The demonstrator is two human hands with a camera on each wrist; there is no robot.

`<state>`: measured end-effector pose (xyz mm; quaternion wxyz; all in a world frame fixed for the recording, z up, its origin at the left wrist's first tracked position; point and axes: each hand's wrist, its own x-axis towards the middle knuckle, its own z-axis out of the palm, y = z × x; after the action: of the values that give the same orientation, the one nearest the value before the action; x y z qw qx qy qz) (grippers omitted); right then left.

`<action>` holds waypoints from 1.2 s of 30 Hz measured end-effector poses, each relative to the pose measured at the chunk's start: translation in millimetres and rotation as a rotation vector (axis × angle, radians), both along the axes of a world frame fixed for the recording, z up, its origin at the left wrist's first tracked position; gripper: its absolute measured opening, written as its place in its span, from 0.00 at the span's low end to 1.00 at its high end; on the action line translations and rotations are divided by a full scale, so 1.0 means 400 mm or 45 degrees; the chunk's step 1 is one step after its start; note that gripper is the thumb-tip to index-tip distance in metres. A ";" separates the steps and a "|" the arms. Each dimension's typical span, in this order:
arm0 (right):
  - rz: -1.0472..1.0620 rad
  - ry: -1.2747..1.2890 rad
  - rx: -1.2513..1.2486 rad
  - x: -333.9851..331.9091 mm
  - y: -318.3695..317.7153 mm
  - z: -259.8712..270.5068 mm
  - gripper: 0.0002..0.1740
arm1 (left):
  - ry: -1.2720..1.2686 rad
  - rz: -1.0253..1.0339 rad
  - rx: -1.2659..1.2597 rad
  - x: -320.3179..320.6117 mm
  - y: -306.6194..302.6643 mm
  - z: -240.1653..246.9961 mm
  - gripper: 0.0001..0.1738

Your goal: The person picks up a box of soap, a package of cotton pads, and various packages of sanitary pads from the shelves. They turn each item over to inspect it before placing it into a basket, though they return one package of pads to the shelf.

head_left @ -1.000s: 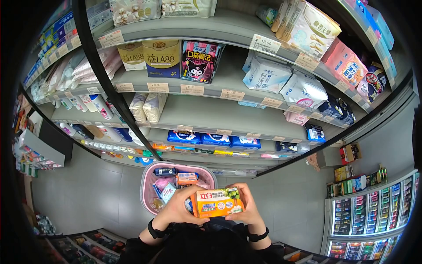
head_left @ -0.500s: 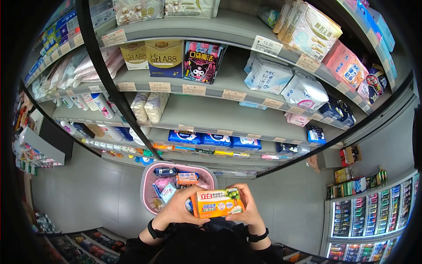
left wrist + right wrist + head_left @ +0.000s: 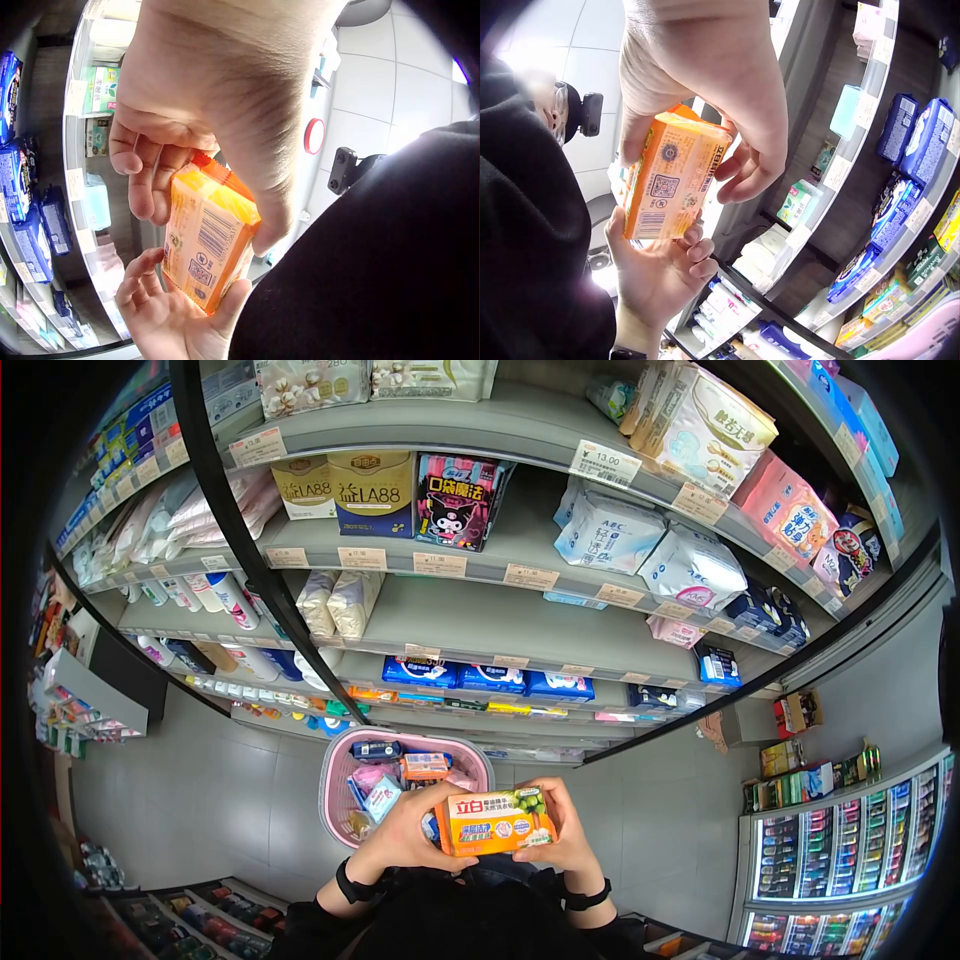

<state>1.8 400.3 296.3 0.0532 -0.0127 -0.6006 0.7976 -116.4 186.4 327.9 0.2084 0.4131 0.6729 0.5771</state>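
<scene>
Both hands hold one orange packet [image 3: 497,825], near the person's body and in front of the shelves. The left hand [image 3: 412,832] grips its left end and the right hand [image 3: 563,832] its right end, each with the thumb on the near side. Each grip is about as wide as the packet, with fingers curving round towards the far side and the back. How hard they press, I cannot tell. Held by its ends, the packet seems well supported, and its printed front lies largely uncovered, tilted up towards the head. The barcode [image 3: 217,230] and the square code [image 3: 664,187] are on the back, turned away from the person.

A pink and grey basket [image 3: 328,785] is just beyond the hands, to the left; in the head view the left hand and the packet hide part of its near right side. Inside, a dark blue pack [image 3: 377,750] lies at the far side, with a small orange pack [image 3: 426,765] nearer and to its right. A pink pack [image 3: 372,776] and a pale blue pack [image 3: 383,797] lie further left, loosely jumbled; what is deeper down is hidden. On a low shelf beyond the basket, blue packs [image 3: 490,676] sit side by side behind the price tags [image 3: 510,661].
</scene>
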 end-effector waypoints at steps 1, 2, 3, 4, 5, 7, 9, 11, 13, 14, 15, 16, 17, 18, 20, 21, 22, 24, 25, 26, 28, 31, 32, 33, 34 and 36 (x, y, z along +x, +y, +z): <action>-0.002 0.001 0.005 0.000 0.000 -0.001 0.48 | 0.000 0.000 0.000 0.000 0.000 0.000 0.37; -0.002 0.001 0.005 0.000 0.003 -0.001 0.48 | -0.003 0.000 0.002 0.000 0.001 0.000 0.37; 0.029 0.025 0.018 0.000 0.006 -0.002 0.47 | -0.005 0.001 0.003 0.000 0.001 0.001 0.37; 0.059 0.049 0.032 0.000 0.008 -0.003 0.46 | -0.006 0.001 0.003 0.001 0.002 0.000 0.37; 0.060 0.049 0.031 0.000 0.008 -0.003 0.46 | -0.028 0.011 0.001 0.003 0.002 0.000 0.37; 0.068 0.048 0.001 -0.001 0.007 -0.002 0.46 | -0.051 0.023 -0.001 0.001 0.000 -0.005 0.37; 0.045 0.063 0.027 -0.001 0.006 -0.003 0.46 | 0.089 -0.054 -0.001 -0.007 -0.004 -0.023 0.41; 0.034 0.082 0.045 -0.004 -0.002 -0.009 0.47 | -0.262 -0.005 0.171 0.015 0.019 -0.040 0.44; -0.221 0.005 0.005 -0.007 -0.027 -0.023 0.48 | -0.916 -0.044 0.325 0.010 0.018 -0.066 0.46; -0.312 0.086 0.146 -0.014 -0.037 -0.038 0.47 | -1.233 -0.115 0.267 -0.001 0.008 -0.092 0.41; -0.295 0.090 0.133 -0.018 -0.048 -0.045 0.47 | -1.549 -0.187 0.209 -0.010 -0.002 -0.122 0.36; -0.352 0.100 0.270 -0.021 -0.057 -0.050 0.45 | -1.543 -0.166 0.211 -0.012 -0.002 -0.154 0.36; -0.412 0.111 0.408 -0.028 -0.064 -0.054 0.43 | -1.749 -0.250 0.312 -0.009 0.008 -0.184 0.31; -0.404 0.104 0.519 -0.031 -0.071 -0.047 0.43 | -1.955 -0.341 0.416 -0.006 0.015 -0.199 0.26; -0.348 0.115 0.729 -0.038 -0.077 -0.026 0.44 | -1.933 -0.194 0.438 -0.002 0.024 -0.206 0.23; -0.300 0.126 0.945 -0.041 -0.077 -0.021 0.45 | -1.910 -0.061 0.456 -0.003 0.024 -0.210 0.21; -0.235 0.068 0.831 -0.038 -0.074 -0.044 0.47 | -1.835 -0.021 0.401 -0.017 0.010 -0.225 0.20; -0.191 0.001 0.779 -0.030 -0.069 -0.026 0.44 | -1.775 0.113 0.435 -0.046 -0.016 -0.278 0.20; -0.148 -0.067 0.734 -0.026 -0.064 -0.017 0.42 | -1.713 0.239 0.471 -0.062 -0.028 -0.310 0.20; -0.153 -0.067 0.729 -0.021 -0.053 -0.014 0.42 | -1.644 0.382 0.464 -0.079 -0.041 -0.341 0.21; -0.128 -0.086 0.925 -0.003 -0.029 -0.016 0.32 | -1.686 0.533 0.442 -0.132 -0.073 -0.394 0.22; -0.256 -0.214 0.884 0.033 -0.010 -0.035 0.21 | -1.708 0.853 0.373 -0.223 -0.119 -0.502 0.25; -0.268 -0.219 0.885 0.044 -0.005 -0.041 0.21 | -1.822 0.928 0.377 -0.260 -0.136 -0.568 0.23; -0.306 -0.257 0.873 0.056 -0.001 -0.045 0.20 | -1.860 0.921 0.324 -0.297 -0.158 -0.623 0.22; -0.344 -0.294 0.861 0.067 0.002 -0.049 0.19 | -1.896 1.001 0.348 -0.323 -0.160 -0.642 0.21; -0.392 -0.333 0.865 0.086 0.004 -0.052 0.19 | -1.935 1.066 0.360 -0.374 -0.160 -0.677 0.20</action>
<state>36.0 401.9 275.4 0.0965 -0.1857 -0.8233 0.5277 -265.9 122.6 57.0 0.3181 -0.3415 0.3705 0.8030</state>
